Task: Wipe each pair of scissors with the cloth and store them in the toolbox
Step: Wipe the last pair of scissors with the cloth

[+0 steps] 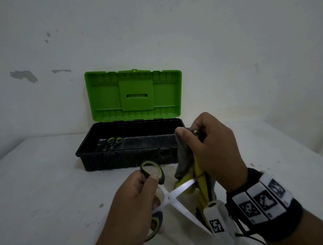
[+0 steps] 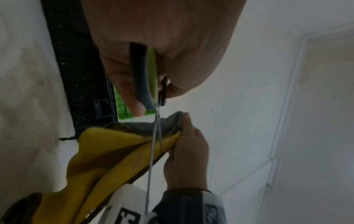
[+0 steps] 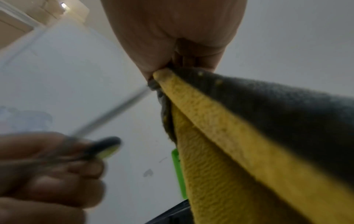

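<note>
**Wiping an opened pair of scissors in front of a green toolbox**

On the left, the left hand (image 1: 136, 203) grips the black and green handles of the scissors (image 1: 169, 197), holding the blades spread in an X just above the table. To the right, the right hand (image 1: 212, 149) pinches a yellow and grey cloth (image 1: 186, 163) around the upper blade, fingers curled tight on the fabric. This looks like the wiping step for this pair. Next, the cloth likely has to slide along each blade, keeping fingers off the edges, before the pair goes into the toolbox (image 1: 129, 159). That black box sits behind the hands, its green lid (image 1: 133, 95) open upright, with another pair of scissors (image 1: 114, 142) already inside at the left. The white table (image 1: 48, 182) is speckled and stands against a scuffed white wall (image 1: 227, 45) in dim light.
</note>
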